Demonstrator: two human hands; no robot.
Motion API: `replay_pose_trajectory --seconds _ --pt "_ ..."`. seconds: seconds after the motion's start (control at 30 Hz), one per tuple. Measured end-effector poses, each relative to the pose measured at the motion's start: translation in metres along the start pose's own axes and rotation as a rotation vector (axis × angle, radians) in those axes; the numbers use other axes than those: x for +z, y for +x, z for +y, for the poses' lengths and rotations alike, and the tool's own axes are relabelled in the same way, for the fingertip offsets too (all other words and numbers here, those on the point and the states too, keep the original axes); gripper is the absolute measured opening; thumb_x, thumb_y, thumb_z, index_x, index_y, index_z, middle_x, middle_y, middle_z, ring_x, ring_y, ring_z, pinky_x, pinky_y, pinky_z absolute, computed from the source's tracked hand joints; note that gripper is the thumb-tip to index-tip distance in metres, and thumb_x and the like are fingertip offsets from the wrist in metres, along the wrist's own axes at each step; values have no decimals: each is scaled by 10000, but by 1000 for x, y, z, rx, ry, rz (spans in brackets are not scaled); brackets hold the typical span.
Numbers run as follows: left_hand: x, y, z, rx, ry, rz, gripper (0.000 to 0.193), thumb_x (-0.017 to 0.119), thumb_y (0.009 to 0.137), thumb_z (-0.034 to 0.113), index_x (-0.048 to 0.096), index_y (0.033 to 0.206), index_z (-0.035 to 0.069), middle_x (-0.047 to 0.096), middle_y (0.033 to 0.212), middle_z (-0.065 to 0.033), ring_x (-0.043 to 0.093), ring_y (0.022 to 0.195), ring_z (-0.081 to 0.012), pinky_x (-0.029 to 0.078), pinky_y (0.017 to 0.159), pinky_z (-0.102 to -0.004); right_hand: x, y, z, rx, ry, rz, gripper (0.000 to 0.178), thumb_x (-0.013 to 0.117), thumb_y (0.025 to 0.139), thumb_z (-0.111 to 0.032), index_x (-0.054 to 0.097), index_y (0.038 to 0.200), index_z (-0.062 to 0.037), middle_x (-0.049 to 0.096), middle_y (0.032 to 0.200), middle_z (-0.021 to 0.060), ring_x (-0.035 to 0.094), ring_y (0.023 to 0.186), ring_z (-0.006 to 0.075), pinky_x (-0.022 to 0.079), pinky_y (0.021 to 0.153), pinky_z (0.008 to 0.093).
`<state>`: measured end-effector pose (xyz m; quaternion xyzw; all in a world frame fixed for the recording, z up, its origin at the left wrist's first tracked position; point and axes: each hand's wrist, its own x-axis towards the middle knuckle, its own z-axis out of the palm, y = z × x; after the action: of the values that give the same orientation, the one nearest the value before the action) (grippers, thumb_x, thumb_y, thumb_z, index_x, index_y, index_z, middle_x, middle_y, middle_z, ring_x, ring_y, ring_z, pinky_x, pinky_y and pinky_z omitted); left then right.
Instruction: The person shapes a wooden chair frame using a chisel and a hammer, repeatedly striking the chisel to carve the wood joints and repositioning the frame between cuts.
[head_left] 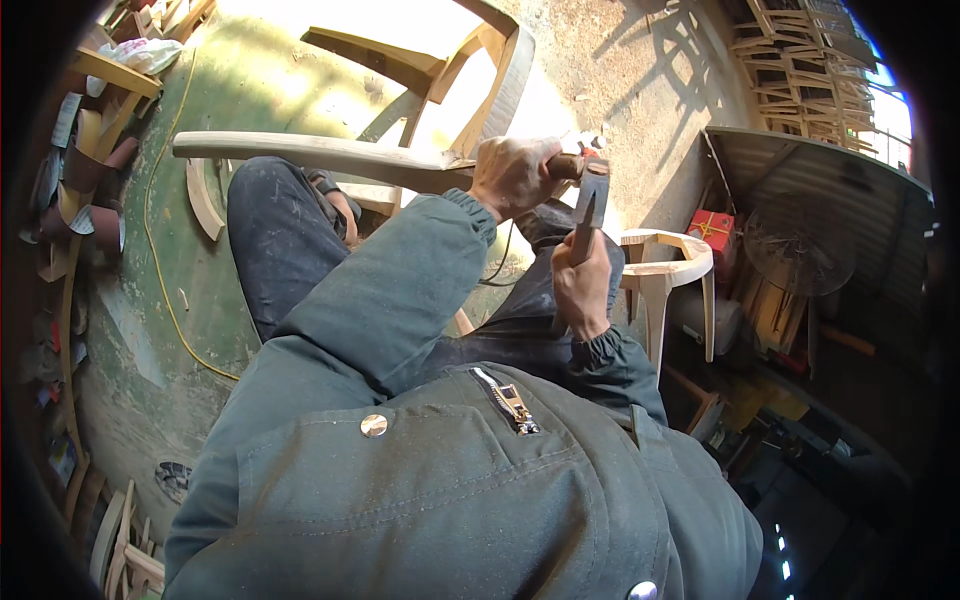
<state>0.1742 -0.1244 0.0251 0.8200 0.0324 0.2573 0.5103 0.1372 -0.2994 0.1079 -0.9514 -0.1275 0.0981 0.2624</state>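
My left hand [515, 178] is closed around a short brown wooden handle, just above the curved wooden arm of a chair frame [300, 150]. The handle meets the dark metal head of what looks like a claw hammer [592, 195], with a split in the metal. Below it my right hand [583, 280] is closed around the lower part of that metal. Its fingers hide how far the tool runs on. The chair frame lies across in front of my knees, its pale legs and rails reaching to the far side.
A pale wooden stool-like frame [665, 268] stands right of my leg, near a red box [712, 230] and a wire fan guard [800, 250]. Stacked chair frames [805, 80] rise far right. A yellow cord [155, 250] crosses the green floor; sanding strips [95, 185] hang left.
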Motion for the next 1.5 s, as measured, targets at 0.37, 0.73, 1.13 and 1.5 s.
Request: replay_pose_trajectory --seconds 0.37,0.73,1.13,1.5 --pt "0 -22 49 404 -44 119 138 801 800 213 674 759 177 636 670 4 640 611 -160 488 545 -325 -18 -36 16 473 929 -43 207 667 939 -66 493 1051 -61 504 724 8 505 486 99 458 446 274" --pt "-1 -2 7 -26 -131 126 161 809 772 133 739 916 117 726 817 -94 728 732 -279 544 636 -382 -17 -26 -6 495 809 -127 235 680 929 -92 495 1072 -66 482 699 -3 487 488 102 461 462 282" --pt "-10 4 2 -98 -208 158 196 842 764 178 738 917 111 714 780 -118 736 721 -305 542 620 -382 -78 28 -63 -108 1043 425 159 649 966 -79 521 1055 -47 519 673 17 512 540 114 485 544 299" --pt "-3 -4 0 46 -148 162 167 786 848 283 687 806 155 684 730 -82 692 659 -291 516 571 -412 -59 0 -18 183 641 94 87 642 983 -81 556 990 -65 575 744 30 546 578 109 489 592 302"
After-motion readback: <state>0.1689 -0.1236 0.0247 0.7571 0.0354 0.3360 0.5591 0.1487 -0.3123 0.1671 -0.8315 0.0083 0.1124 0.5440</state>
